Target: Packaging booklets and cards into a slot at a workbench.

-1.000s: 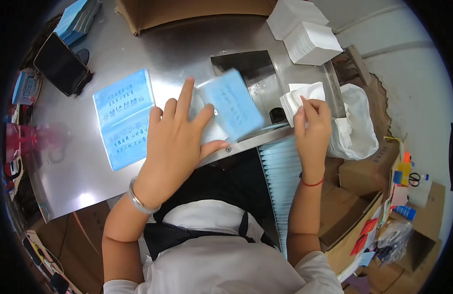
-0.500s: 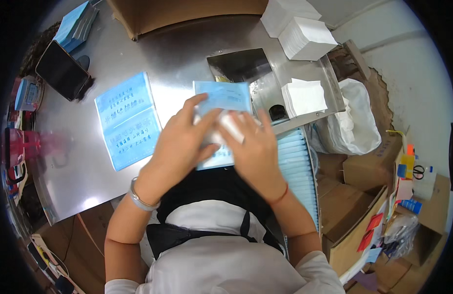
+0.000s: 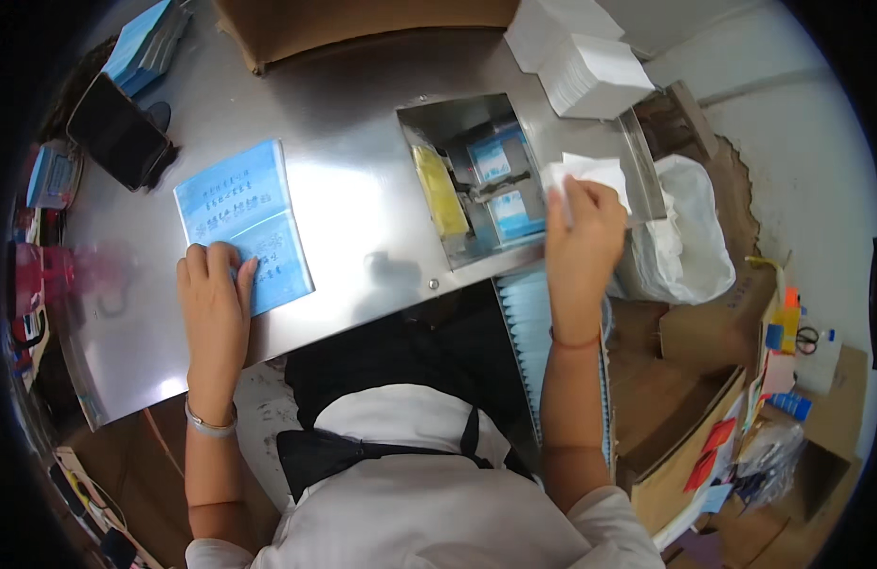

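My left hand (image 3: 214,303) lies flat on the near corner of a stack of light blue flat packets (image 3: 244,226) on the steel table (image 3: 353,199), fingers spread on the top packet. My right hand (image 3: 583,232) is at the right side of a recessed metal bin (image 3: 476,185), with its fingertips pinching a white paper sheet (image 3: 590,175) from a small pile. Inside the bin lie a yellow piece (image 3: 440,194) and blue-and-white packs (image 3: 500,185).
White paper stacks (image 3: 581,57) sit at the back right, a cardboard box (image 3: 363,24) at the back, a dark phone (image 3: 121,142) and more blue packets (image 3: 140,38) at the left. A white bag (image 3: 685,237), cartons and a row of blue packets (image 3: 533,322) are at my right.
A second ago my hands held a blue packet together in front of me. Now the packet is gone from the middle, my left hand rests on the left stack and my right hand reaches the white sheets.
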Demonstrator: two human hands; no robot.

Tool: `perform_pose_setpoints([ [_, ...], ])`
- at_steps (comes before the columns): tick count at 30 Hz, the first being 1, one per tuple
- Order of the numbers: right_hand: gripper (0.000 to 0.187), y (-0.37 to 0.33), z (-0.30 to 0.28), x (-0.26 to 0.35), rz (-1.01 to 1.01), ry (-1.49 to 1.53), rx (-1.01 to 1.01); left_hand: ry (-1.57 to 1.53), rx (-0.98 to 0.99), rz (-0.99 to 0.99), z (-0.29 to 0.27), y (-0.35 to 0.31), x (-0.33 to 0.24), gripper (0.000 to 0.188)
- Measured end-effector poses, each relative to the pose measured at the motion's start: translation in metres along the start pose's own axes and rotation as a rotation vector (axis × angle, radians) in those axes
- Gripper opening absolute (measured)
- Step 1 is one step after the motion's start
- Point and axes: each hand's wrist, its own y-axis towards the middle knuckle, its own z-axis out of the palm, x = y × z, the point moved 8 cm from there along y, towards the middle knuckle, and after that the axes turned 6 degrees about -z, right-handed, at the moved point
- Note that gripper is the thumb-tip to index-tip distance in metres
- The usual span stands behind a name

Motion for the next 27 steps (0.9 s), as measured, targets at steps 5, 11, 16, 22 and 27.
perform_pose_setpoints([
  [5,0.021,-0.002,0.006,-0.007,-0.042,-0.061,-0.011,-0.118,-0.218,0.093,-0.027,0.012,-0.041,0.019],
  [11,0.027,0.002,0.003,-0.008,-0.140,0.037,0.090,0.100,-0.110,0.040,-0.003,-0.009,-0.001,0.021],
  [16,0.037,0.004,-0.006,-0.048,-0.077,0.227,0.076,-0.480,-0.142,0.046,-0.024,0.002,-0.054,0.026],
  [22,0.037,0.005,-0.041,-0.012,-0.117,0.194,-0.114,-0.344,0.113,0.442,0.034,-0.017,-0.157,0.027],
  [27,0.026,-0.066,-0.006,0.133,-0.544,0.466,0.253,-0.247,0.014,0.455,0.023,-0.016,-0.137,0.050],
])
